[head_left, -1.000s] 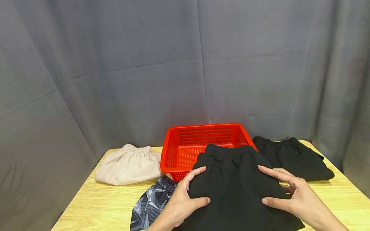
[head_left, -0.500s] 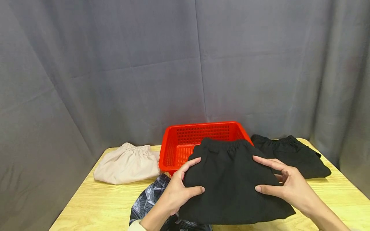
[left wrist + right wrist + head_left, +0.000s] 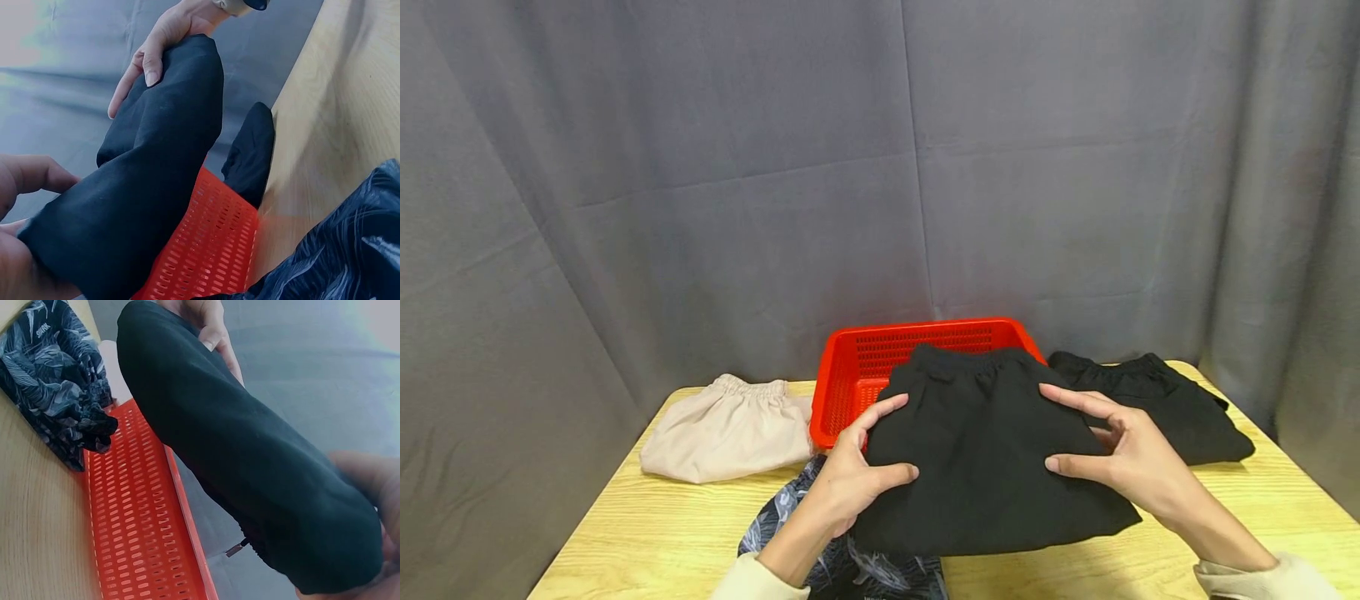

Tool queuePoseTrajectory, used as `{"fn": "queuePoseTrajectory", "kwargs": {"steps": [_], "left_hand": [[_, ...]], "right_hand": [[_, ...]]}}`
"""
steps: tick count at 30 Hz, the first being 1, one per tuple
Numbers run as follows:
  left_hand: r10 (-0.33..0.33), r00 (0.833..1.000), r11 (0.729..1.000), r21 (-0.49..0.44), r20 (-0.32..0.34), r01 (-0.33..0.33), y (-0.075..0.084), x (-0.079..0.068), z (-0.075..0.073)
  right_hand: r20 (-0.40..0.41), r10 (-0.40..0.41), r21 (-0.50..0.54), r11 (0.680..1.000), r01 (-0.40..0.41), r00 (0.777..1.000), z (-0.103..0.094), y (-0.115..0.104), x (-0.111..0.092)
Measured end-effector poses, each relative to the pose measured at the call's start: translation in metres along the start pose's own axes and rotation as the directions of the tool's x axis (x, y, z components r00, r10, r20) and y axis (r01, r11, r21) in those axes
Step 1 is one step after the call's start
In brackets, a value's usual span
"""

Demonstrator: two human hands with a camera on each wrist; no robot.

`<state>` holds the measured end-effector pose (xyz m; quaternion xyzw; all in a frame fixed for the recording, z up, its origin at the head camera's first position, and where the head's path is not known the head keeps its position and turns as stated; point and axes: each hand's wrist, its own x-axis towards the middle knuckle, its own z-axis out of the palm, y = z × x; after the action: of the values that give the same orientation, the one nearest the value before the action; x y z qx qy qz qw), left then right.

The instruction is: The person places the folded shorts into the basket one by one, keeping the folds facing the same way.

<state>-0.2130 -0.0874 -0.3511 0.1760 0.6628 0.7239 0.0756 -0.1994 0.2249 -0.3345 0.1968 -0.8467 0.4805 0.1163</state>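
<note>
1. Shorts [image 3: 985, 458], black: held up off the table [image 3: 632, 529], just on the near side of a red basket [image 3: 872, 354]; waistband toward twelve o'clock (away from the person), hem toward six.
2. Long axis along the hem, from nine to three, slightly raised at the three o'clock end in the head view; flared from narrow waistband to wider hem. Nearly edge-on in both wrist views, as a long, thick band of cloth from hand to hand.
3. Left hand [image 3: 850, 479] at nine, right hand [image 3: 1123, 442] at three: both gripping the shorts by the sides, thumbs and index fingers on the near face, other fingers mostly hidden.
4. At twelve, the basket, with perforated walls; near part covered from the head camera by the held cloth. Cannot tell whether touching it.
5. At nine, beige shorts [image 3: 730, 433], flat on the table, just beside the basket.
6. Between two and three, folded black pair [image 3: 1180, 417], also flat, partly behind the right hand.
7. At seven to eight, patterned shorts [image 3: 773, 518], partly beneath the left forearm and the held hem in the head view.
8. Behind everything at twelve, grey curtain [image 3: 775, 208], close along the far table edge.
9. Wood surface showing at four and at eight, out to slanting table edges on both sides.
</note>
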Motion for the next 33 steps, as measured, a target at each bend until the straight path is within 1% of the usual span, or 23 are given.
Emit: {"fn": "queuePoseTrajectory", "kwargs": {"steps": [4,12,18,22,25,29,33], "left_hand": [[-0.001,1.0,1.0,0.011,-0.015,0.001,0.001,0.002,-0.001],[0.02,1.0,1.0,0.007,-0.012,-0.02,0.002,0.009,-0.004],[0.034,0.999,0.999,-0.003,-0.012,-0.034,0.001,0.016,-0.007],[0.044,0.999,0.999,-0.014,-0.01,-0.044,-0.001,0.022,-0.011],[0.05,0.999,0.998,-0.026,-0.008,-0.051,-0.002,0.025,-0.015],[0.049,0.999,0.998,-0.046,0.002,-0.049,-0.004,0.031,-0.02],[0.038,0.999,0.998,-0.043,0.004,-0.037,-0.005,0.037,-0.025]], "right_hand": [[-0.001,-0.002,0.003,1.0,0.002,1.0,0.001,0.001,0.005],[0.003,0.015,0.004,1.0,-0.015,1.0,0.002,0.002,0.012],[-0.003,0.021,0.029,0.999,-0.021,1.0,0.001,0.004,0.019],[-0.007,0.044,0.032,0.999,-0.044,0.999,0.001,0.006,0.024],[-0.001,0.063,0.061,0.996,-0.063,0.998,0.002,0.007,0.028],[-0.009,0.069,0.076,0.995,-0.068,0.998,0.004,0.009,0.033],[-0.015,0.065,0.089,0.994,-0.063,0.998,0.006,0.012,0.039]]}}
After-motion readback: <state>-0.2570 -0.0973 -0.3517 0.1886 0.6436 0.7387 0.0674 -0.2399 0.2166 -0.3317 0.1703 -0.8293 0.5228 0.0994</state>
